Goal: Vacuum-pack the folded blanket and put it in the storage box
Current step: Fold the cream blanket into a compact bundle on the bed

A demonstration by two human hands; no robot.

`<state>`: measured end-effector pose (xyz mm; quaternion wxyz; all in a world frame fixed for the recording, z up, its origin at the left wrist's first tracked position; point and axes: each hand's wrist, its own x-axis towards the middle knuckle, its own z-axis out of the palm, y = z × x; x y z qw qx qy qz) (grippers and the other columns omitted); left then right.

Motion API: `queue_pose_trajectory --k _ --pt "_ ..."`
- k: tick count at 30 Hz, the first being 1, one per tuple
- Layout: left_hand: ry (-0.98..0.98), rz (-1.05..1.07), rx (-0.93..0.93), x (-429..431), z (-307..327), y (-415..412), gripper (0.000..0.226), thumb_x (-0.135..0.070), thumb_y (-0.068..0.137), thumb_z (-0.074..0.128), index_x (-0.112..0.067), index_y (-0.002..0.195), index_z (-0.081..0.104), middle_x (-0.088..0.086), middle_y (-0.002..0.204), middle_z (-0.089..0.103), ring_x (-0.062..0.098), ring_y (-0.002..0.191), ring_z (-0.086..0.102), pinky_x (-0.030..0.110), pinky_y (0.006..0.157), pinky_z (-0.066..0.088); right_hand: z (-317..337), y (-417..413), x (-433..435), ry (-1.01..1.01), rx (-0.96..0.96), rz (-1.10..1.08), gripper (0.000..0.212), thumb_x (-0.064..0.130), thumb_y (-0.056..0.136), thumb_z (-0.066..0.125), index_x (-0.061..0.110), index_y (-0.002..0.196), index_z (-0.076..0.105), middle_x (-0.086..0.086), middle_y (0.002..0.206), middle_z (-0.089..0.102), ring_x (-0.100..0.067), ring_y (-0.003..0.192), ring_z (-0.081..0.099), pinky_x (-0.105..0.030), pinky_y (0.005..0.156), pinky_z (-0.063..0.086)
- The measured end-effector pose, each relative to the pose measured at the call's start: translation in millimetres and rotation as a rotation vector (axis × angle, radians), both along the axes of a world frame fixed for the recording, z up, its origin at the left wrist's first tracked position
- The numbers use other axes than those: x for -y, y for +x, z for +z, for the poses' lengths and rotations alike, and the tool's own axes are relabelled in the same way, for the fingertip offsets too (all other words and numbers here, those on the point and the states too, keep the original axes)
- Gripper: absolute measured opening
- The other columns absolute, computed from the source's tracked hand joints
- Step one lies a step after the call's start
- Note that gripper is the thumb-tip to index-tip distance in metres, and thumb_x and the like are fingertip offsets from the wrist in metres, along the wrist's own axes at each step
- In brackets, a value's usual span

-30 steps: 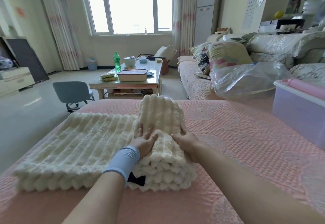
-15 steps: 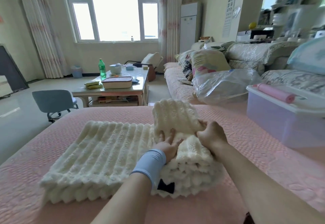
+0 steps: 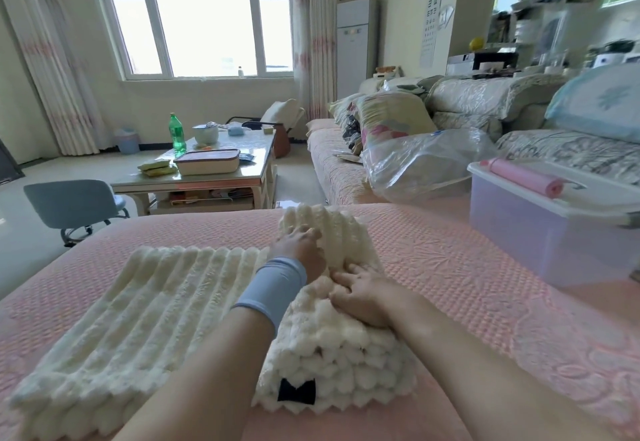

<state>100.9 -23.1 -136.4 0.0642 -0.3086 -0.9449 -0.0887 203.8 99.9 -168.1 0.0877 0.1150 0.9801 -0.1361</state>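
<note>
Right hand (image 3: 360, 296) is nearest, fingers spread flat, pressing the thick fold of the cream ribbed plush blanket (image 3: 332, 347); it grips nothing. Left hand (image 3: 300, 245) is just beyond on the same fold, also flat. The fold's long axis runs straight away from both hands, and the flatter part lies to their left. The translucent lidded plastic storage box (image 3: 540, 232) is to their right, closer to the right hand. The crumpled clear plastic bag (image 3: 426, 163) is farther off.

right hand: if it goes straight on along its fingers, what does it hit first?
The right hand lies flat on the folded blanket, fingers aimed left and away. First in that line is the left hand, near its blue wristband; the gap between them is unclear.
</note>
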Motion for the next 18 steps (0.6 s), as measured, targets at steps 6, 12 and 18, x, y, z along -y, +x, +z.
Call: queue_pose_trajectory --k 6,12,18 --pt "-0.051 0.004 0.104 -25 -45 -46 0.071 -0.060 0.095 0.020 -0.028 0.154 -0.004 -0.005 0.161 -0.014 0.015 0.147 -0.016 0.042 0.119 -0.008 14 -16 -8 -0.057 -0.039 -0.009 0.064 0.068 0.074 0.042 0.046 0.132 0.057 0.008 0.142 0.050 -0.021 0.134 0.045 -0.051 0.114 0.029" --pt "0.012 0.077 0.247 -20 -79 -72 0.063 -0.063 0.095 0.012 -0.040 0.152 -0.003 -0.008 0.161 -0.012 0.016 0.149 -0.006 0.042 0.120 -0.001 6 -72 -24 0.019 -0.414 -0.131 0.034 0.049 0.084 0.057 0.034 0.114 0.062 0.000 0.130 0.055 -0.025 0.127 0.047 -0.043 0.107 0.037" --pt "0.152 0.122 0.210 -10 -96 -89 0.056 -0.058 0.096 0.018 -0.051 0.149 0.001 -0.009 0.162 -0.009 0.016 0.148 -0.005 0.042 0.117 0.006 -32 -123 -31 -0.031 -0.066 -0.108 0.072 0.074 0.087 0.030 0.057 0.151 0.002 0.010 0.162 -0.027 -0.023 0.150 -0.025 -0.067 0.116 -0.004"
